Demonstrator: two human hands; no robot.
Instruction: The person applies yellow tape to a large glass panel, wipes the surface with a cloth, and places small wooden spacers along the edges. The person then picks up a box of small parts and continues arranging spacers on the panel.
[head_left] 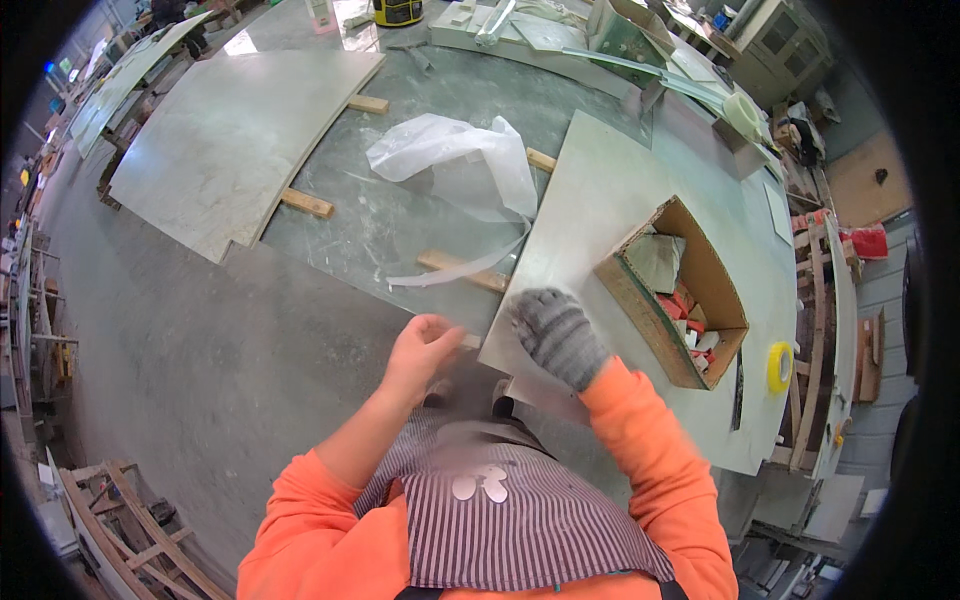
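Observation:
My bare left hand (424, 351) is at the near edge of the dark table, its thumb and fingers drawn together. A small pale piece (470, 341) shows just beside the fingertips; whether I grip it is unclear. My right hand (558, 338), in a grey knitted glove, is curled closed over the near left corner of a pale grey slab (580, 215). What lies under those gloved fingers is hidden. Right of the glove, an open cardboard box (650, 310) rests on the slab with a folded cloth and red and white pieces inside.
Crumpled white plastic film (460, 155) lies mid-table near wooden strips (307, 203). Another large slab (240, 130) lies to the left. A yellow tape roll (780, 367) and a dark strip (738, 392) are at the right. A wooden rack (135, 535) stands at lower left.

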